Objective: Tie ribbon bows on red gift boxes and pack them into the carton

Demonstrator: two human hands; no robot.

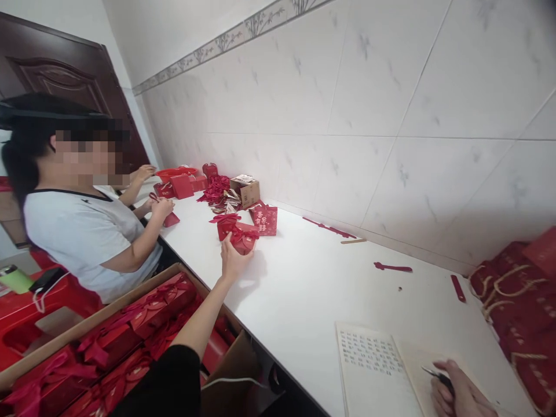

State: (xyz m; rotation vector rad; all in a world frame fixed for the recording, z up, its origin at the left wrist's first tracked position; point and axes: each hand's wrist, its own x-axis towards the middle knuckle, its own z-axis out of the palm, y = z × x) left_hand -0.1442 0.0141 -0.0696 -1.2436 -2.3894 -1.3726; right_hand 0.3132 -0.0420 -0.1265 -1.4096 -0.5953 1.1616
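Observation:
My left hand [235, 262] reaches out over the table, its fingers closed around a red gift box [244, 241] tied with a red ribbon bow. Just behind that box stand another ribboned red box [225, 225] and a red printed bag or box [266, 221] with pale characters. At the lower right, my right hand [463, 389] grips a pen [438, 377], its tip over the right page of an open notebook [369, 376]. Rows of small handwritten marks fill the upper part of the left page.
On the left, a co-worker [87, 231] handles a red item at the white table [299, 301]. A carton [182, 267] of ribboned red boxes stands below the edge. Ribbons [217, 188] and a small cardboard box [245, 191] lie farther back; red bags [516, 295] are stacked right.

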